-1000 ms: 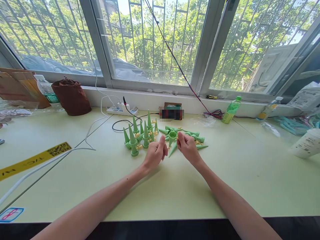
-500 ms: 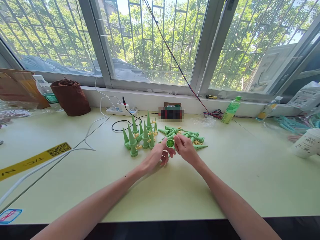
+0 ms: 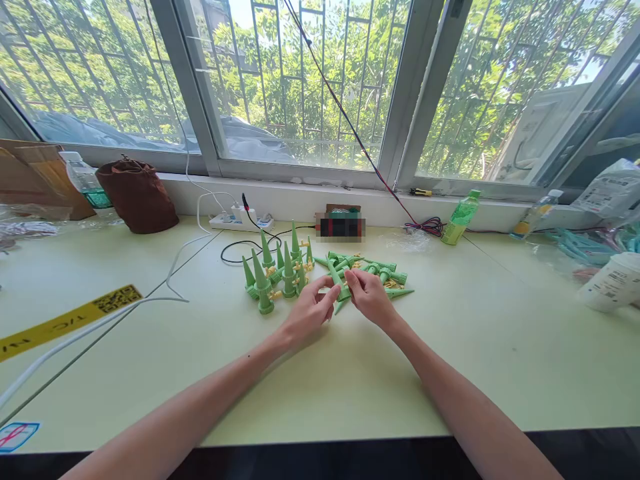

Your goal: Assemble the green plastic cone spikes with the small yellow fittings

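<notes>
A green cone-shaped spike [image 3: 334,272] is held between my two hands, its point up and tilted left. My left hand [image 3: 313,307] pinches its base from the left with fingers bent. On the other side my right hand [image 3: 370,293] is closed at the base, its fingertips partly hiding what they grip. Several green spikes with yellow valves [image 3: 289,273] stand upright left of my hands. Behind and right of my right hand lies a loose pile of green spikes [image 3: 397,275] with yellow pieces among them.
Along the window wall are a brown pouch [image 3: 136,195], a power strip [image 3: 220,221], a blurred dark box [image 3: 341,228] and a green bottle [image 3: 461,217]. A white cup [image 3: 611,283] stands right; a white cable [image 3: 167,283] and yellow tape [image 3: 70,321] lie left.
The green spike has turned from its round base facing the camera to its point upward. My left hand has shifted its fingers round the base; my right hand stays nearly in place.
</notes>
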Demonstrator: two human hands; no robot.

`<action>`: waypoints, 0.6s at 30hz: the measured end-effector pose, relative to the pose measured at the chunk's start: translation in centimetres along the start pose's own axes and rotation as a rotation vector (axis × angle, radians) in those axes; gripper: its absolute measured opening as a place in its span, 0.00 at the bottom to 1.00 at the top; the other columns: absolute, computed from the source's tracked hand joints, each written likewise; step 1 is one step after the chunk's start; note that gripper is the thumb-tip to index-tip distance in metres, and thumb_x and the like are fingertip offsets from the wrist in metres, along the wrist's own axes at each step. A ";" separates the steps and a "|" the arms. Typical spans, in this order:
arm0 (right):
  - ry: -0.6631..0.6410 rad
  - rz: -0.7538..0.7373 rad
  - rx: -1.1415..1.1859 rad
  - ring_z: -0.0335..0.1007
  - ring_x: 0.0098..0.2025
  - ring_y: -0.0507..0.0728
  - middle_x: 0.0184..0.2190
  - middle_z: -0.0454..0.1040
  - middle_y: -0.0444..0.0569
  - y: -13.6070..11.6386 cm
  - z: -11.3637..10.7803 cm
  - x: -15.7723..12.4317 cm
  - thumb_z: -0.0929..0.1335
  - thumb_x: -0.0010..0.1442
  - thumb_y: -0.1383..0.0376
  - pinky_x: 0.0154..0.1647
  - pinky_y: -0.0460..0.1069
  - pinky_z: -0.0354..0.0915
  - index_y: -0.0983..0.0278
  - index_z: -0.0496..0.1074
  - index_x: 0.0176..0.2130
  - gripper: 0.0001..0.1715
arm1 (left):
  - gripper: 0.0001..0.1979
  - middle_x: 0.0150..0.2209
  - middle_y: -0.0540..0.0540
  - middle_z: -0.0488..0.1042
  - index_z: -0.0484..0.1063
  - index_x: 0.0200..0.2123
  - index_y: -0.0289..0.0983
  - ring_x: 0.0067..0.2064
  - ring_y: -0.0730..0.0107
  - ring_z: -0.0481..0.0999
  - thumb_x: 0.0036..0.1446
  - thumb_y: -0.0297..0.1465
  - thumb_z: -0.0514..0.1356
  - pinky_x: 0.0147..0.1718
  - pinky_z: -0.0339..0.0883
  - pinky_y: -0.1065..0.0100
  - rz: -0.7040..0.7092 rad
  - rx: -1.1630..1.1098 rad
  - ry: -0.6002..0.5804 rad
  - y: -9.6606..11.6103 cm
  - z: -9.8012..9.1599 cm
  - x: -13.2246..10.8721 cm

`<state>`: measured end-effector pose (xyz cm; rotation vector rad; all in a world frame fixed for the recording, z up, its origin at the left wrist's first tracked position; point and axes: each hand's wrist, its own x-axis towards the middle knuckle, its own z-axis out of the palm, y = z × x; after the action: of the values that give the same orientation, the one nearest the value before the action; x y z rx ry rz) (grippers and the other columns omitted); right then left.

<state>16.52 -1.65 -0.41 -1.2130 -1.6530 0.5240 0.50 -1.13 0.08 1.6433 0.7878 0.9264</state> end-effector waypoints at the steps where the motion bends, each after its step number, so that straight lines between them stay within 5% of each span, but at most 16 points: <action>1: 0.008 -0.004 -0.020 0.51 0.20 0.50 0.16 0.54 0.39 -0.1 0.0 0.0 0.57 0.66 0.49 0.23 0.47 0.51 0.61 0.53 0.22 0.26 | 0.17 0.17 0.55 0.62 0.66 0.36 0.37 0.16 0.79 0.60 0.58 0.46 0.57 0.15 0.53 0.75 0.019 0.018 0.008 0.1 0.0 0.0; 9: 0.079 -0.034 -0.119 0.45 0.20 0.50 0.16 0.48 0.40 -0.4 -0.1 0.1 0.58 0.66 0.54 0.23 0.48 0.45 0.62 0.50 0.19 0.27 | 0.14 0.34 0.48 0.68 0.67 0.38 0.36 0.22 0.80 0.64 0.58 0.42 0.58 0.18 0.61 0.75 0.149 0.172 0.079 -0.6 0.2 0.1; 18: 0.044 -0.015 -0.121 0.43 0.20 0.49 0.15 0.46 0.40 -0.3 0.0 0.0 0.58 0.65 0.56 0.23 0.48 0.44 0.62 0.47 0.18 0.27 | 0.08 0.35 0.50 0.63 0.69 0.34 0.37 0.26 0.80 0.65 0.60 0.36 0.57 0.22 0.63 0.76 0.288 0.362 0.134 -1.0 0.0 0.1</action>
<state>16.41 -1.74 -0.15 -1.2897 -1.6755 0.3898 0.54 -0.83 -0.91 2.0663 0.8610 1.1549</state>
